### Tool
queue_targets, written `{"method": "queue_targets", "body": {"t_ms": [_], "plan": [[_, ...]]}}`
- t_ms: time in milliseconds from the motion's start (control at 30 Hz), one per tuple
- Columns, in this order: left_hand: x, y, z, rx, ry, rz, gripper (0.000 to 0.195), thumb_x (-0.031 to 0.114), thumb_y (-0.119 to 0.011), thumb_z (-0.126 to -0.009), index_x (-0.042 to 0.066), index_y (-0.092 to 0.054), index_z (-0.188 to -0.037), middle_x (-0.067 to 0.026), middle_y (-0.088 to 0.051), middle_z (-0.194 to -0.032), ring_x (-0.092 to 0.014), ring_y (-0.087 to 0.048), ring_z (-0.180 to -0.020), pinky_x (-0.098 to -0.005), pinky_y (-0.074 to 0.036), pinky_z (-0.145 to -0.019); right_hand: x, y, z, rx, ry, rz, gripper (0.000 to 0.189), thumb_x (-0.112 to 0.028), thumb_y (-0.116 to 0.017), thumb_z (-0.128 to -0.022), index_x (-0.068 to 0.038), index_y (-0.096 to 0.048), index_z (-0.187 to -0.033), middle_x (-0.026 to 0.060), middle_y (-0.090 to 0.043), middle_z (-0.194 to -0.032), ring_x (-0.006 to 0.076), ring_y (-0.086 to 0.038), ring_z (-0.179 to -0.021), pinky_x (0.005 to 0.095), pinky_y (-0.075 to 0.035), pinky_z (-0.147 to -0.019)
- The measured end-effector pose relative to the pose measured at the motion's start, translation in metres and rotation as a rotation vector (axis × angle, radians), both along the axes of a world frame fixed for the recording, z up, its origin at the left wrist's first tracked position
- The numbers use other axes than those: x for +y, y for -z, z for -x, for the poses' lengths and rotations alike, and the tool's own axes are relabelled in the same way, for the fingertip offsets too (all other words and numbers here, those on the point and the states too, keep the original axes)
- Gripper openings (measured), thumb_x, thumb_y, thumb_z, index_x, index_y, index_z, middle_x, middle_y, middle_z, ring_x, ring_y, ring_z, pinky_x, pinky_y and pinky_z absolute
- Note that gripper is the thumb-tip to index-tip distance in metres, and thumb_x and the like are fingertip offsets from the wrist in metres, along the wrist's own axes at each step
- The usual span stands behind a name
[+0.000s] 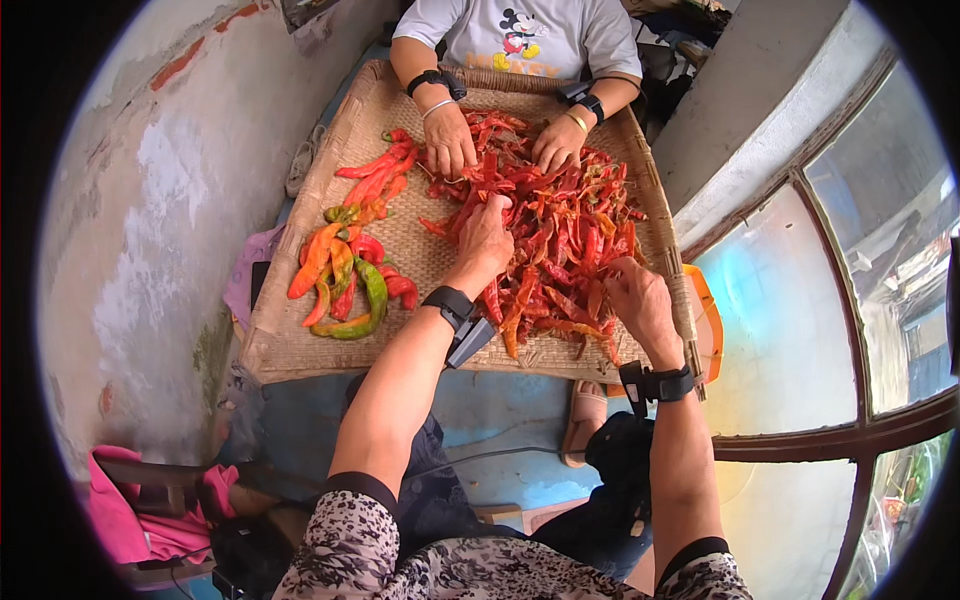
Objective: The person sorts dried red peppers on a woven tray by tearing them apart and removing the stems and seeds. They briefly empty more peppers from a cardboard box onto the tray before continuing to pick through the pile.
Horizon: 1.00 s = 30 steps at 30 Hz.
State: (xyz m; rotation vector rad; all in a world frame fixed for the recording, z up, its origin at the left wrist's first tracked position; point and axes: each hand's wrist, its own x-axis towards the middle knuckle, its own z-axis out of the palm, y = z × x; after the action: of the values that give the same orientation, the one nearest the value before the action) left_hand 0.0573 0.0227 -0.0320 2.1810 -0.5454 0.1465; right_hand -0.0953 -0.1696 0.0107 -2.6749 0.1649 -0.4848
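A heap of dried red chili peppers (559, 232) covers the right half of a woven tray (427, 262). My left hand (486, 238) reaches into the heap's left side with bent fingers, and the peppers hide its fingertips. Over the heap's lower right edge, my right hand (641, 304) has its fingers curled close together; whether a pepper is between them is unclear. Larger fresh-looking peppers lie apart on the tray's left: red ones (371, 176), an orange one (313, 262) and a curved green one (373, 292).
Across the tray sits a person in a grey T-shirt (480, 30), whose two hands (450, 142) touch the far side of the heap. A rough wall (165, 225) stands left, a framed window (795, 315) right. An orange-rimmed container (706, 322) is beside the tray. A cable (510, 451) crosses below.
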Motion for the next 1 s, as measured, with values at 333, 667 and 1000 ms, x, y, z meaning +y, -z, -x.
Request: {"method": "queue_targets", "body": {"t_ms": [333,667,1000], "plan": [[-0.002,-0.031,0.048,-0.261,0.203,0.015,0.036,0.003,-0.052,-0.082,0.008,-0.048,-0.117,-0.0173,-0.053,-0.104,-0.035,-0.054,-0.093,-0.0429,-0.046,-0.079,0.032,0.001,0.001,-0.159,-0.175,-0.097,0.012,-0.014,-0.059,-0.081,-0.005,-0.058,-0.089,0.0162,-0.060,-0.081,0.0341,-0.061,-0.074,0.0409,-0.049,-0.063],[-0.001,-0.052,0.069,-0.420,0.207,-0.047,0.022,0.013,-0.051,-0.088,0.007,-0.051,-0.109,-0.0159,-0.062,-0.079,-0.033,-0.061,-0.072,-0.0407,-0.050,-0.063,0.033,0.007,0.005,-0.176,-0.226,0.057,0.011,-0.014,-0.058,-0.082,-0.004,-0.056,-0.086,0.0129,-0.055,-0.076,0.0332,-0.058,-0.070,0.0411,-0.048,-0.059],[-0.009,-0.067,0.085,-0.590,0.384,0.106,0.024,0.004,-0.063,-0.077,0.009,-0.055,-0.099,-0.0088,-0.053,-0.077,-0.027,-0.057,-0.073,-0.0363,-0.050,-0.062,0.037,-0.019,0.008,-0.015,-0.195,-1.023,0.033,-0.035,-0.051,-0.092,-0.002,-0.060,-0.092,0.0033,-0.058,-0.072,0.0103,-0.053,-0.062,0.0246,-0.042,-0.054]]}}
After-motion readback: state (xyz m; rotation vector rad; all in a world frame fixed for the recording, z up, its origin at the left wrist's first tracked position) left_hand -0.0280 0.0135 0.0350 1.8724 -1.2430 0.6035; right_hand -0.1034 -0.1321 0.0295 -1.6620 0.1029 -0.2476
